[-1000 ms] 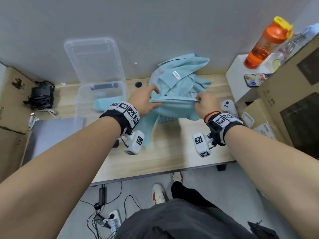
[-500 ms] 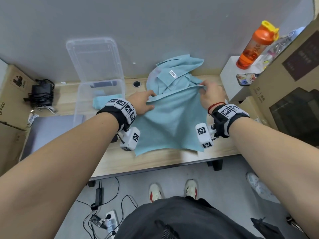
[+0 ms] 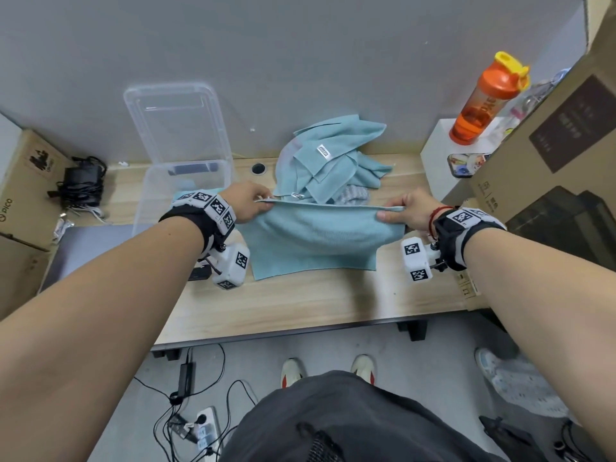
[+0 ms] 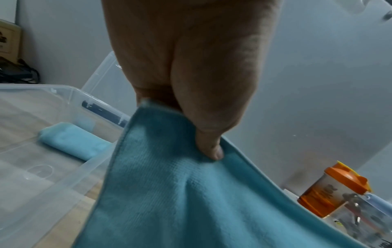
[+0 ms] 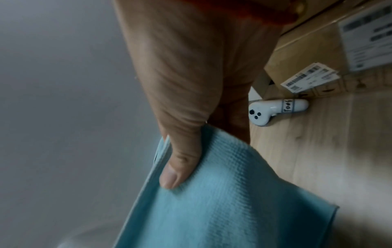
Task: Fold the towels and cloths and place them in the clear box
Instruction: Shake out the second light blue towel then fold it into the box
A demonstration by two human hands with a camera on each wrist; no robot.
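Head view: even, soft indoor light, no hard shadows, sharp across the wooden desk [image 3: 300, 305]. Strong wide-angle bending at edges, forearms stretched, cardboard box [image 3: 550, 155] leaning in. Left wrist view: dimmer, bluish cast, slight motion blur, left hand [image 4: 191, 75] close and soft. Right wrist view: heaviest blur, grey wall smeared, white controller [image 5: 275, 110] still readable, dark soft shadow on the wood at right.
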